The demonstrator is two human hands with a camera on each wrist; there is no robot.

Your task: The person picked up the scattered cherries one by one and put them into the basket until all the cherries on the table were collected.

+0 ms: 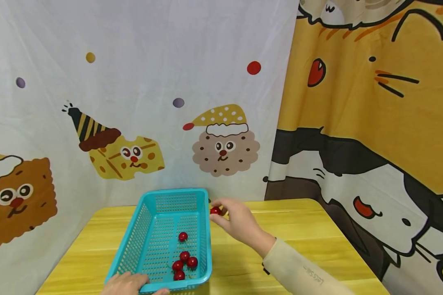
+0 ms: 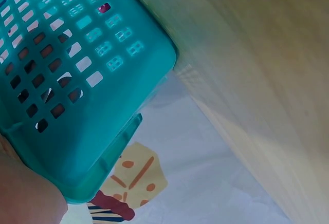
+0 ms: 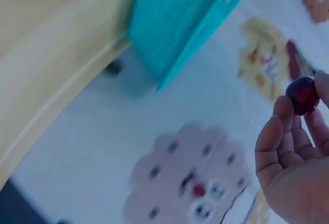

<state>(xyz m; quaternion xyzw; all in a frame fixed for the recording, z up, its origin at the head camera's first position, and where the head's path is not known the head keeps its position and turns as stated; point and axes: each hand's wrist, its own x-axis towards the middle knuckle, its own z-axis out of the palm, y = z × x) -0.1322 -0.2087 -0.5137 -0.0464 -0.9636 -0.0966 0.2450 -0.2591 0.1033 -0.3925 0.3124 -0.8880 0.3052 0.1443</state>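
Note:
A turquoise plastic basket [image 1: 208, 250] with perforated walls stands on the table. Several red cherries lie on its floor, four of them in a cluster near the front right corner and one cherry [image 1: 183, 237] farther back. My left hand [image 1: 127, 283] grips the basket's front rim at the left corner; the left wrist view shows part of that hand [image 2: 28, 188] against the basket's underside or wall. Just outside the right wall, my right hand [image 1: 238, 221] pinches a single cherry [image 3: 302, 96] between thumb and fingertips, above the table.
The table [image 1: 280, 246] has a yellow wood-grain top. Behind it hangs a white cloth [image 1: 140, 61] printed with cartoon snacks. A curtain [image 1: 336, 110] with cartoon cats hangs at the right, close to the table's edge.

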